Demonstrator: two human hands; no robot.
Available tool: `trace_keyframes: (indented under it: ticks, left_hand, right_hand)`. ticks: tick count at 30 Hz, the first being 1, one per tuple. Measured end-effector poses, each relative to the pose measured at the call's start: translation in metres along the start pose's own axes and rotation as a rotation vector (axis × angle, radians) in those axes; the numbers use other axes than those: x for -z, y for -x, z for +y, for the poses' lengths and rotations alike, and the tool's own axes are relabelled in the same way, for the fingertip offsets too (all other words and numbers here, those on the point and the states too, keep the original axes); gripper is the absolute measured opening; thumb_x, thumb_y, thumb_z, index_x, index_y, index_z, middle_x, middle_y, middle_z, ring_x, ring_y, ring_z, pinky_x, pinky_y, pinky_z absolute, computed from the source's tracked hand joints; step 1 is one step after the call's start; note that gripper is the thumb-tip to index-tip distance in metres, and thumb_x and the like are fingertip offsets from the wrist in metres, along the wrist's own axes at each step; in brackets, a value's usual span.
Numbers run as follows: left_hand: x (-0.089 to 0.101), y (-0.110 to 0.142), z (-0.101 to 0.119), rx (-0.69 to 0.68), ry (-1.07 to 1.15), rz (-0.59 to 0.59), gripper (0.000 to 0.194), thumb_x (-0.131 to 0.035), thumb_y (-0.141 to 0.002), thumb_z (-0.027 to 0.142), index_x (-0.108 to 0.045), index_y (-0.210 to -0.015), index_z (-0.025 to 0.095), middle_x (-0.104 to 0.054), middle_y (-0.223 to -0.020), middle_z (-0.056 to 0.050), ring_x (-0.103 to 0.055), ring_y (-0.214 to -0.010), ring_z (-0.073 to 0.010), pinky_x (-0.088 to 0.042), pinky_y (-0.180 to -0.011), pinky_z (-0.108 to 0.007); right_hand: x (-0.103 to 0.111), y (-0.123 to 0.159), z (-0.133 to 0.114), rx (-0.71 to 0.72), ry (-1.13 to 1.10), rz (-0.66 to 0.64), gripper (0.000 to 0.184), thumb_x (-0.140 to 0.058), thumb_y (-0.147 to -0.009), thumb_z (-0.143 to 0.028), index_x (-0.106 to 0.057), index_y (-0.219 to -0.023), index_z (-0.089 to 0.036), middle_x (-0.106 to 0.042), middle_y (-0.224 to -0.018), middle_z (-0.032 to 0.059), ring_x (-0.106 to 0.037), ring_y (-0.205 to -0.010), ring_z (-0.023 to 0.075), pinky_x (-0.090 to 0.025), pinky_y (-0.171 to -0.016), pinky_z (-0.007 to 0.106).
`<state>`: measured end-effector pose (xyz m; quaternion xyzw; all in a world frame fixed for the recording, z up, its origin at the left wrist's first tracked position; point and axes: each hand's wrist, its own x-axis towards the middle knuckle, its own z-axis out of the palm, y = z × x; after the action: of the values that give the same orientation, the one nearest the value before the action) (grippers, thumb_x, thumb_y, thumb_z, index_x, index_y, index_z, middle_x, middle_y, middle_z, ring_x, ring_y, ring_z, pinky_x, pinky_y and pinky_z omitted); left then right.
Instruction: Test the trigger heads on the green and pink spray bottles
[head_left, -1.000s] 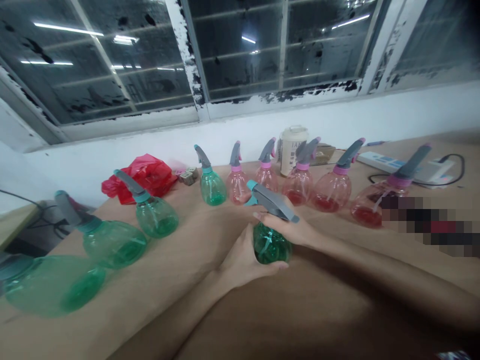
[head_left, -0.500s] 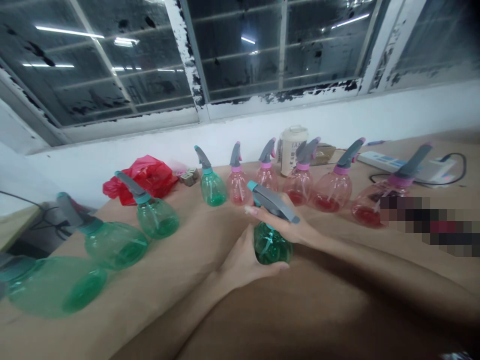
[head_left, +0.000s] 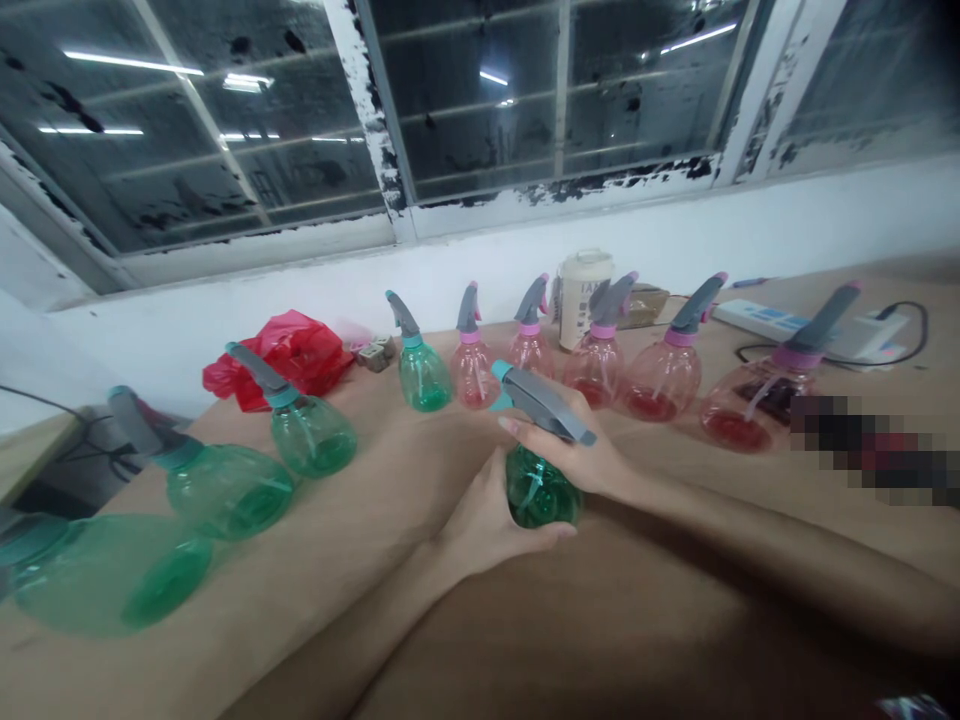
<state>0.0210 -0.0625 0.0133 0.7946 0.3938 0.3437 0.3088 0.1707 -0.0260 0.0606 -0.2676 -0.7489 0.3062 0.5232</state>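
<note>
A green see-through spray bottle (head_left: pixel 541 497) with a grey and teal trigger head stands upright in front of me, between both hands. My left hand (head_left: pixel 480 515) wraps around its lower body, thumb along the near side. At its neck, just under the spray head, my right hand (head_left: pixel 581 450) is closed, with fingers partly hidden behind the head. To the left are more green spray bottles, among them one (head_left: pixel 313 437) and another (head_left: pixel 231 492). Several pink spray bottles, such as one (head_left: pixel 663 385) holding red liquid, form a row behind and to the right.
A red plastic bag (head_left: pixel 289 355) lies at the back left, beside small grey blocks (head_left: pixel 375 352). At the back stand a cream cup (head_left: pixel 586 300) and a brown box (head_left: pixel 643 306). A white power strip (head_left: pixel 772 325) with a black cable sits at the right, near a pixelated patch.
Both hands keep their hold on the green spray bottle. The view has shifted very slightly, and the pixelated patch at the right has moved a little to the right.
</note>
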Motion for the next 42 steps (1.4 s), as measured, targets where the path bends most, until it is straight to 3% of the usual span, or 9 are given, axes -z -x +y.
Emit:
trace_keyframes:
  ticks: [15, 25, 30, 42]
  left_hand:
    - [-0.0005, 0.0004, 0.0018, 0.007, -0.001, 0.005, 0.094, -0.077, -0.064, 0.039, -0.022, -0.139, 0.024, -0.043, -0.135, -0.012, -0.041, -0.126, -0.0332, -0.037, -0.103, -0.053]
    - [0.0, 0.0012, 0.0019, 0.017, -0.01, 0.006, 0.088, -0.077, -0.065, 0.041, -0.027, -0.135, 0.022, -0.044, -0.135, -0.013, -0.042, -0.126, -0.0332, -0.038, -0.102, -0.052]
    - [-0.0001, 0.0019, 0.0015, 0.038, -0.021, 0.003, 0.083, -0.076, -0.065, 0.043, -0.031, -0.131, 0.02, -0.047, -0.131, -0.013, -0.044, -0.124, -0.0339, -0.039, -0.1, -0.054]
    - [0.0019, 0.0014, 0.0037, 0.051, -0.019, -0.022, 0.085, -0.076, -0.065, 0.044, -0.03, -0.132, 0.02, -0.045, -0.134, -0.014, -0.042, -0.126, -0.0325, -0.037, -0.103, -0.051]
  right_hand:
    - [-0.0006, 0.001, 0.0003, -0.029, -0.02, 0.009, 0.011, -0.06, -0.08, -0.025, -0.058, -0.089, -0.02, -0.06, -0.075, -0.0022, -0.055, -0.064, 0.0115, -0.04, -0.058, 0.026]
    - [0.0003, 0.0006, 0.0022, -0.031, -0.037, -0.008, 0.017, -0.06, -0.079, -0.027, -0.059, -0.095, -0.02, -0.062, -0.077, -0.0006, -0.058, -0.068, 0.0139, -0.045, -0.062, 0.029]
    - [0.0018, 0.0003, 0.0026, -0.024, -0.079, -0.071, 0.023, -0.058, -0.081, -0.025, -0.059, -0.104, -0.022, -0.065, -0.09, 0.0016, -0.061, -0.077, 0.0162, -0.047, -0.071, 0.032]
    - [0.0013, 0.0, 0.0043, -0.023, -0.097, -0.094, 0.022, -0.057, -0.083, -0.028, -0.056, -0.104, -0.022, -0.063, -0.088, -0.0001, -0.059, -0.071, 0.0131, -0.047, -0.067, 0.028]
